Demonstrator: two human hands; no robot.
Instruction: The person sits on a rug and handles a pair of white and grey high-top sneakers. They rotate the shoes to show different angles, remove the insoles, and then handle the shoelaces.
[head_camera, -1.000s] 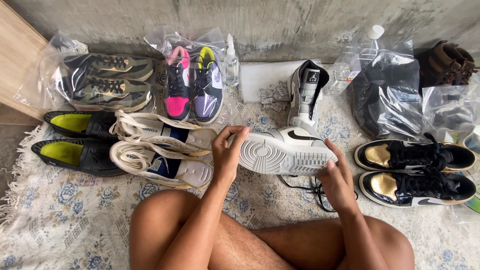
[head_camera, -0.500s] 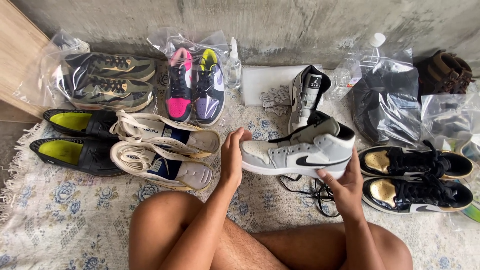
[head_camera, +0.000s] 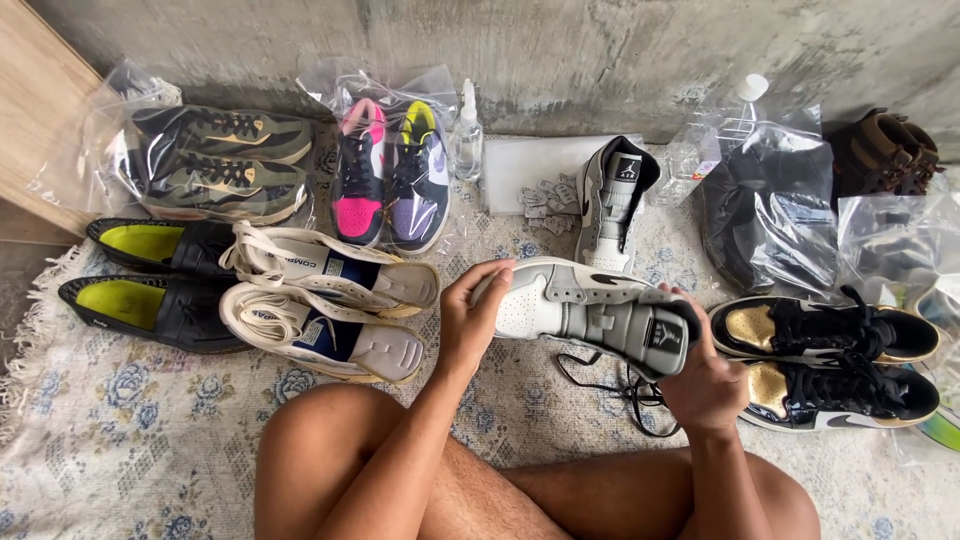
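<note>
- Head view, hands: our left hand (head_camera: 470, 320) grips the toe end of a grey and white high-top sneaker (head_camera: 590, 312), fingers (head_camera: 490, 275) curled over the toe cap and clenched on it.
- Our right hand (head_camera: 705, 385) holds the same shoe at its ankle collar, fingers wrapped around the heel end from below.
- The sneaker is lifted off the rug (head_camera: 120, 450), held level between both hands above our crossed legs, its tongue turned toward us; black laces (head_camera: 625, 385) dangle under it.
- Its matching sneaker (head_camera: 612, 205) stands on the rug just behind, toe pointing toward us.
- Left of our left hand, near it, lie two cream lace-up shoes (head_camera: 320, 300), and beyond them a pair of black shoes with yellow-green insoles (head_camera: 150, 275).
- Right of our right hand, just beside it, sit two black and gold sneakers (head_camera: 830, 360).
- Along the concrete wall (head_camera: 560, 55) we see bagged camouflage shoes (head_camera: 215, 165), a bagged pink and purple pair (head_camera: 390, 180) and a small spray bottle (head_camera: 467, 135).
</note>
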